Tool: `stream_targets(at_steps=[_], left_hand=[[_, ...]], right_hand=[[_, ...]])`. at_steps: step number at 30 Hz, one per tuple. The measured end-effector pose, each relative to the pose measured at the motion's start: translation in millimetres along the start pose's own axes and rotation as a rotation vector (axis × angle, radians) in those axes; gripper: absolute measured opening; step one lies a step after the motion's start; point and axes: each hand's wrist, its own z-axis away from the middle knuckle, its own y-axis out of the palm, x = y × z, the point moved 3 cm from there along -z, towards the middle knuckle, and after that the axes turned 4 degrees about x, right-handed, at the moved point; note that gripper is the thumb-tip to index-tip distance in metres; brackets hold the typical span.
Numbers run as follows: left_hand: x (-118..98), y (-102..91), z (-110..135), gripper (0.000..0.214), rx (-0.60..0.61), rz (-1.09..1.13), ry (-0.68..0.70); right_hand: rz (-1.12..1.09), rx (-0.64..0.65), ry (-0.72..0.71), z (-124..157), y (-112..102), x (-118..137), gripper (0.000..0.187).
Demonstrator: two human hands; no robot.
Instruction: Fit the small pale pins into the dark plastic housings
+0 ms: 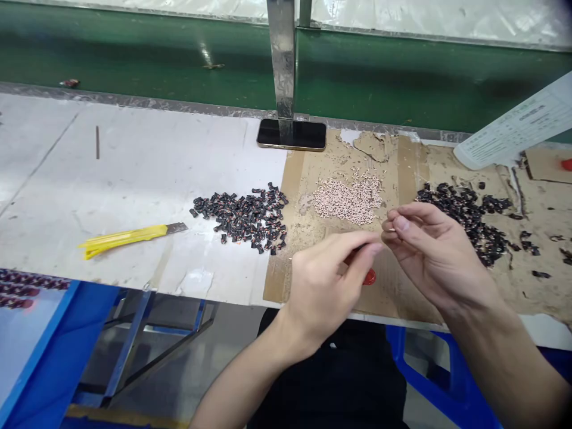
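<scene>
Just above the front part of the cardboard (384, 292), my two hands are close together with their fingertips almost meeting. My left hand (326, 286) is closed in a pinch; a bit of something dark shows between its fingers, mostly hidden. Thumb and fingers of my right hand (431, 253) pinch a tiny pale piece (392, 230), too small to name. Behind the hands is a heap of small pinkish copper-coloured pieces (348, 199). A pile of small black parts (245, 215) lies to the left, and a looser pile of black pieces (469, 217) to the right. A red round object (369, 277) is partly hidden by my left hand.
A yellow utility knife (129, 238) with its blade out lies on the white tabletop at left. A phone (292, 134) rests at the foot of a metal post (282, 65). A white printed container (513, 128) leans in at right. Blue stool (442, 369) below.
</scene>
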Motion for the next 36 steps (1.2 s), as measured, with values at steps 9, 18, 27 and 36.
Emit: stream_targets(at_steps=[9,18,27,36], left_hand=[[-2,14.0,2,0.010,-0.048,-0.300,0.301],[-3,10.2,6,0.010,-0.049,-0.336,0.333],[-8,2.3,8,0.012,0.085,-0.335,0.306],[12,-21.8,30,0.016,0.001,-0.126,-0.102]], right_hand=[[0.186,-0.133,-0.270,30,10,-3,0.018],[0.310,0.021,-0.305,42,17,3,0.016],[0.450,0.099,-0.325,49,17,13,0.017],[0.853,0.115,-0.369,71,-10,-7,0.017]])
